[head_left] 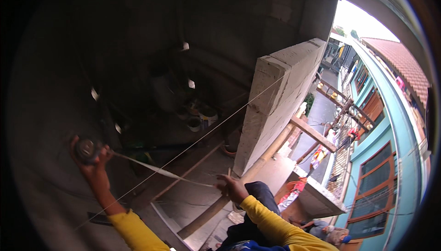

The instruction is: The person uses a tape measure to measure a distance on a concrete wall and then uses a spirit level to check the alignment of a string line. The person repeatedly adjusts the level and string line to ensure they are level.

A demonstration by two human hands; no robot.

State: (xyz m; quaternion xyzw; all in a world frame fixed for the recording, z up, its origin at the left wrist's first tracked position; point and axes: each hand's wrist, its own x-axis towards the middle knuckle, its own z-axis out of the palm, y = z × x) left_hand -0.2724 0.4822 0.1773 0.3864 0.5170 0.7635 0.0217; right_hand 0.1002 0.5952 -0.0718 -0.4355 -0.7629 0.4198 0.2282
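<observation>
My left hand (94, 166) is raised at the left and grips a round tape measure case (86, 150). Its pale blade (161, 172) runs right and slightly down to my right hand (233, 187), which pinches the blade's end in front of the grey block wall (275, 99). Both arms wear yellow sleeves. A thin taut string (206, 131) crosses diagonally from the lower left up to the wall's top corner, passing above the blade.
Buckets and pots (202, 118) stand in the dark interior below. Wooden planks (202, 159) slant across the floor. To the right, bamboo scaffolding poles (317, 136), a street far below, a turquoise house (381, 159) and a person (333, 235) beneath.
</observation>
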